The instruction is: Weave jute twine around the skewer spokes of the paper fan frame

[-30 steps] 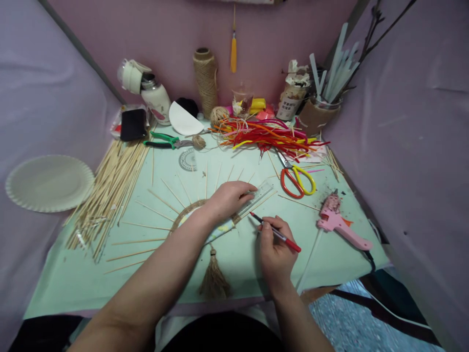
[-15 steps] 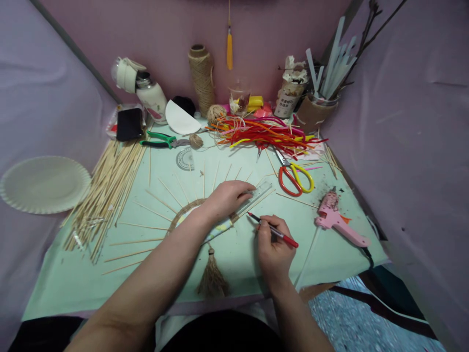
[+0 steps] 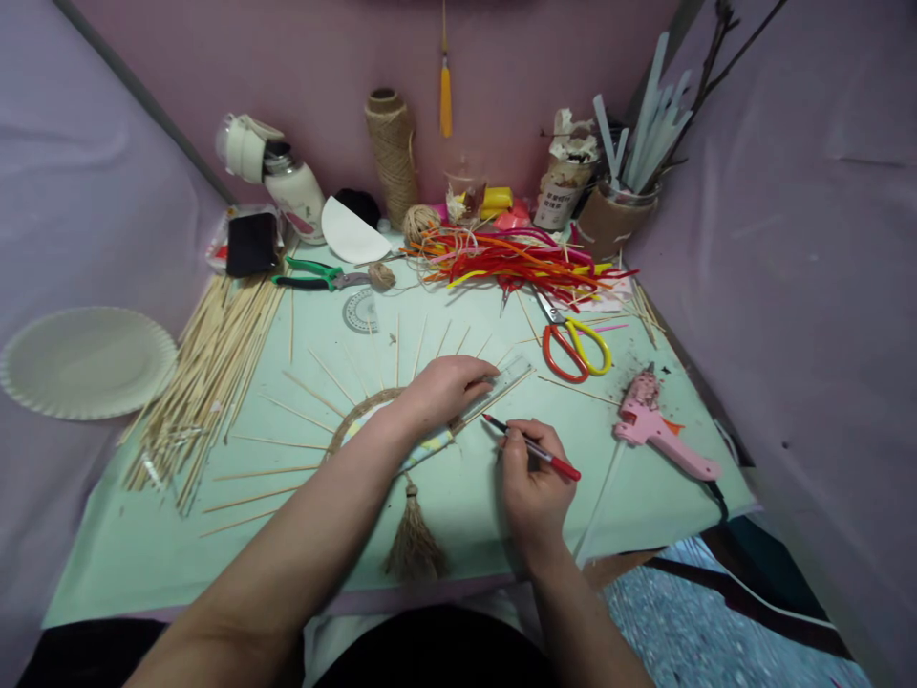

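Note:
Under my left hand (image 3: pixel 458 382) lies a clear ruler (image 3: pixel 517 367), its fingers closed on it beside a thin wooden stick (image 3: pixel 501 394). My right hand (image 3: pixel 536 478) grips a red marker (image 3: pixel 544 453), its dark tip pointing at the stick's near side. A half-round craft piece (image 3: pixel 365 407) with a twine-wrapped rim sits partly hidden beneath my left forearm. Sticks (image 3: pixel 268 443) fan outward from that rim. From its straight edge a twine tassel (image 3: pixel 414 540) hangs toward the table's front.
On the right are a pink glue gun (image 3: pixel 659 430) and scissors (image 3: pixel 573 349). Behind lie pipe cleaners (image 3: pixel 508 258), a protractor (image 3: pixel 360 311) and green-handled pliers (image 3: pixel 322 275). A stick pile (image 3: pixel 207 373) and paper plate (image 3: pixel 86 363) occupy the left. A twine spool (image 3: pixel 393 153) stands at the back.
The whole view has shifted very slightly. Both hands keep nearly the same places, with the ruler and marker still held.

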The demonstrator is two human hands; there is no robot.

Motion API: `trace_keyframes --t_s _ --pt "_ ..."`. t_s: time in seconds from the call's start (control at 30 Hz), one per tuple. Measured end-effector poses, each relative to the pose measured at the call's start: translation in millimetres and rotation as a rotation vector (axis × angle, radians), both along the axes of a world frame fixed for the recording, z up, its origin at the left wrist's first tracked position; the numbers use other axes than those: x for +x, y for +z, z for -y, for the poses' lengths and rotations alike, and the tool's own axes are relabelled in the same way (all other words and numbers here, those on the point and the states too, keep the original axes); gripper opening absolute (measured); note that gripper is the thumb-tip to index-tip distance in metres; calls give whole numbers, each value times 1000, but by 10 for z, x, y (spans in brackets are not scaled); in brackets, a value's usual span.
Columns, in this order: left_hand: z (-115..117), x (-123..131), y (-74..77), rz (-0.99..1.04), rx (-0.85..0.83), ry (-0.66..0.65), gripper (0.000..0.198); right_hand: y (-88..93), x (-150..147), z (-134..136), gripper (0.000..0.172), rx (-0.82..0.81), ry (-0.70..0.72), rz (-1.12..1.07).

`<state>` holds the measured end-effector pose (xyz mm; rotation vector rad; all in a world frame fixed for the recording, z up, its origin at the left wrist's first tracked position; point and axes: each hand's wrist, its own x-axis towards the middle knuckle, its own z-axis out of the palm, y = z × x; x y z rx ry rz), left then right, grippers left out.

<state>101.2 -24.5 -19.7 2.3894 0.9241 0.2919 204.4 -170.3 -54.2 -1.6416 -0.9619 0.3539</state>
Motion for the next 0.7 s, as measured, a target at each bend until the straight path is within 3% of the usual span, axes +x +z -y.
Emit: trace_keyframes --t_s 0.7 --pt "13 14 66 -44 -18 11 26 106 -8 -33 11 -74 13 38"
